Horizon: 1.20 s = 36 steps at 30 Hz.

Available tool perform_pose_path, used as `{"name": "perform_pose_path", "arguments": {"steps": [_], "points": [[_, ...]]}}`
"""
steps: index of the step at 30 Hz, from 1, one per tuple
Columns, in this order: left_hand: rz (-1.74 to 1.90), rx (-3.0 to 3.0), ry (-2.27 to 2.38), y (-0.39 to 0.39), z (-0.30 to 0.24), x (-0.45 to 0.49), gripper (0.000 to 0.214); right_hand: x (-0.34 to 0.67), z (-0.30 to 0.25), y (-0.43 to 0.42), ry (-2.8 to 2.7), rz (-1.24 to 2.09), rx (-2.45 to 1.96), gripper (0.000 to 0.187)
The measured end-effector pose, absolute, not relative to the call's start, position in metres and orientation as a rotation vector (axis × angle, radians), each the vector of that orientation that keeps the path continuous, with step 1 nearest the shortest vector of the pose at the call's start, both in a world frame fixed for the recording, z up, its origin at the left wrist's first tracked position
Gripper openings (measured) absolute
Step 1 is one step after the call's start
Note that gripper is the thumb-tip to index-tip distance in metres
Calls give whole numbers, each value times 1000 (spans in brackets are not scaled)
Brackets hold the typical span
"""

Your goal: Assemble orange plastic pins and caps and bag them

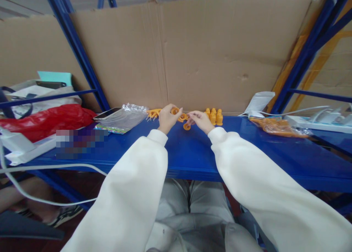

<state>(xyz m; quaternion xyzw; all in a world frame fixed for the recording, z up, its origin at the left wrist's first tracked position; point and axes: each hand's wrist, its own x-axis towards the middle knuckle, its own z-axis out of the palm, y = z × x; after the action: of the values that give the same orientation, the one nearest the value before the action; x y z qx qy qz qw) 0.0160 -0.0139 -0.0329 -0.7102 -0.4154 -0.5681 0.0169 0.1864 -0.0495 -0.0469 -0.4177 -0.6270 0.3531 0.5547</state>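
pinching an orange ring point(175, 110), the left hand point(167, 119) meets the right hand point(201, 120), whose fingertips grip another small orange piece point(187, 126); orange cones point(214, 116) stand just beyond it.

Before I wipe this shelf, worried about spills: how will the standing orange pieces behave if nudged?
The orange pieces look small and narrow, standing in a tight cluster, so a nudge would probably topple several. They seem moulded plastic, likely light and stiff. The shelf looks glossy, so they may slide.
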Motion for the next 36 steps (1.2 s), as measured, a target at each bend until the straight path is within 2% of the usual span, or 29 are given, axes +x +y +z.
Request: {"name": "perform_pose_path", "arguments": {"steps": [17,25,28,33,36], "points": [[-1432,-2347,-1154,-30,-35,27,12,172,-29,-79,-1512,1073,-1062,48],[-1349,-2446,-914,-37,-34,27,24,174,-20,-80,-1507,1017,-1056,66],[-1341,-2469,-846,-39,-34,27,30,178,-20,-79,-1489,1011,-985,65],[-1292,-2502,-761,-32,-38,26,29,187,-27,-67,-1492,858,-1002,38],[-1259,-2497,-763,-23,-40,25,32,193,-33,-56,-1508,703,-1056,31]]}}
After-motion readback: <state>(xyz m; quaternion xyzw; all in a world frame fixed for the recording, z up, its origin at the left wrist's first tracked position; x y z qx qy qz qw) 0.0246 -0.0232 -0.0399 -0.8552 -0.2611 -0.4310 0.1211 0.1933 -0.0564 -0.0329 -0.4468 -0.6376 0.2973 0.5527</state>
